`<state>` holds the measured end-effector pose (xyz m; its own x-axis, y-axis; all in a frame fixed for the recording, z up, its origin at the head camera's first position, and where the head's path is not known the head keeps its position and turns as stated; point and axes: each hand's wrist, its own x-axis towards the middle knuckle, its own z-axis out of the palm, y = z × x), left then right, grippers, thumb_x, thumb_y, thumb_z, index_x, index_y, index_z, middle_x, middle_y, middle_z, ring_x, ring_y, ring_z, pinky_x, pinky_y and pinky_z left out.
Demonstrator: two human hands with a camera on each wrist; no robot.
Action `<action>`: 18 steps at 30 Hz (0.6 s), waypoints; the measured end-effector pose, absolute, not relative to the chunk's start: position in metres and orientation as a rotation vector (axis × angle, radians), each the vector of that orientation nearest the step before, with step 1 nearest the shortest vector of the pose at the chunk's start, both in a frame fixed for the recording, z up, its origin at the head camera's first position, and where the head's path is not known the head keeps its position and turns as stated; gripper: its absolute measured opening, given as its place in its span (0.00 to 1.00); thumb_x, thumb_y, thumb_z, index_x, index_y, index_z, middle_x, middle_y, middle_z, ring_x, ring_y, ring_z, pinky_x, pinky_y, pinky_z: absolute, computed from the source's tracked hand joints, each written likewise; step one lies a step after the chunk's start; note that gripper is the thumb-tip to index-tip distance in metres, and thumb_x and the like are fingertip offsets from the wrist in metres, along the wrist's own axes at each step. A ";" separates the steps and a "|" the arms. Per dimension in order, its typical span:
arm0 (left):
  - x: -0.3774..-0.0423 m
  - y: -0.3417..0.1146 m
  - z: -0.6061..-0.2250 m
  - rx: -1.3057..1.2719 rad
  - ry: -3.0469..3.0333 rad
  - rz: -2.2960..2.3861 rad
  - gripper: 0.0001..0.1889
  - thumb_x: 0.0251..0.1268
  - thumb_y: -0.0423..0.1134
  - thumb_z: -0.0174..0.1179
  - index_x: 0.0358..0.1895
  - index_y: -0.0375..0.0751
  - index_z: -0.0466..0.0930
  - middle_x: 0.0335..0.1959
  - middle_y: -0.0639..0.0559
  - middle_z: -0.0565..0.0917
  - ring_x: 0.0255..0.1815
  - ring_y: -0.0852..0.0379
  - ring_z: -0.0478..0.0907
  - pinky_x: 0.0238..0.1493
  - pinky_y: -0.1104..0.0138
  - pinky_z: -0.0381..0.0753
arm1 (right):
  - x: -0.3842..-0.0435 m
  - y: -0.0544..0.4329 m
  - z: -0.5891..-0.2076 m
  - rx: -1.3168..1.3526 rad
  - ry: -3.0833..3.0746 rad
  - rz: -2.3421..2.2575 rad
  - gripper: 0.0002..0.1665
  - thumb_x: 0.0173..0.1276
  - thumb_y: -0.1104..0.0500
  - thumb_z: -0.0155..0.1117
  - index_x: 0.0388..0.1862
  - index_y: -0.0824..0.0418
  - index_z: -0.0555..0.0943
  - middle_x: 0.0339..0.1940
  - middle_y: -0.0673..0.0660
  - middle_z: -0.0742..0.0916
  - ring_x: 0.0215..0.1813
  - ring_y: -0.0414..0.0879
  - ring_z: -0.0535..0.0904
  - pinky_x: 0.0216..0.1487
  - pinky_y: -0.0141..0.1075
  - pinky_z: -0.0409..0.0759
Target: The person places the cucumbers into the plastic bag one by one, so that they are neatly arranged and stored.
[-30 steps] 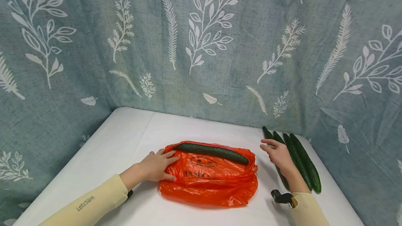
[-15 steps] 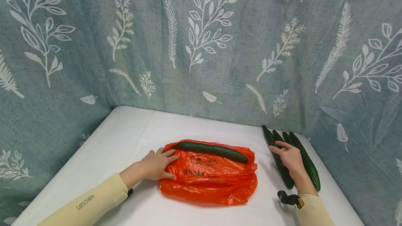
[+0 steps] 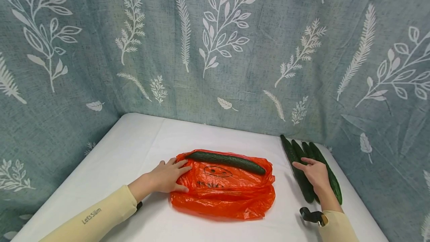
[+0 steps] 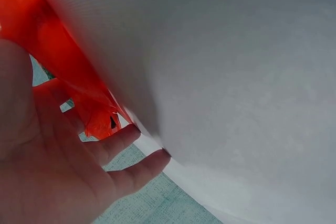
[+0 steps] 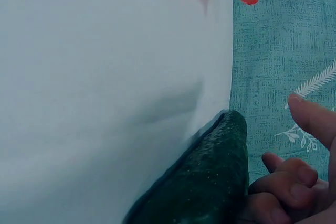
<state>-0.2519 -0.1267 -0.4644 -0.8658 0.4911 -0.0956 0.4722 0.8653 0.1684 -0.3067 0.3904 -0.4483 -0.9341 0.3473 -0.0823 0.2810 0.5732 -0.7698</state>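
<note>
White tabletop: left hand, fingers spread wide, touches a red bag bearing 1 cucumber; right hand over 4 cucumbers, its fingers' hold unclear

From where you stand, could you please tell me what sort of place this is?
Probably a curtained-off workspace: leaf-patterned fabric hangs behind and on both sides of a white table, which bears a red plastic bag and several cucumbers.

Left grip, fingers apart, against red plastic bag.
</note>
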 end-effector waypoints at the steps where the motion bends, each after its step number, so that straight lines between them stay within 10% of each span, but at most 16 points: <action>1: -0.252 -0.127 -0.465 0.749 2.901 0.208 0.43 0.59 0.69 0.63 0.76 0.52 0.67 0.79 0.47 0.63 0.77 0.32 0.57 0.65 0.33 0.65 | -0.307 0.391 -0.449 -0.558 -2.725 1.306 0.46 0.66 0.43 0.69 0.74 0.67 0.68 0.78 0.73 0.63 0.76 0.70 0.58 0.71 0.65 0.62; 18: -0.258 -0.127 -0.463 0.755 2.896 0.194 0.44 0.60 0.69 0.62 0.76 0.52 0.67 0.79 0.46 0.63 0.77 0.31 0.57 0.65 0.32 0.64 | -0.312 0.395 -0.457 -0.635 -2.791 1.164 0.36 0.70 0.49 0.66 0.68 0.72 0.73 0.72 0.77 0.68 0.71 0.74 0.64 0.66 0.65 0.68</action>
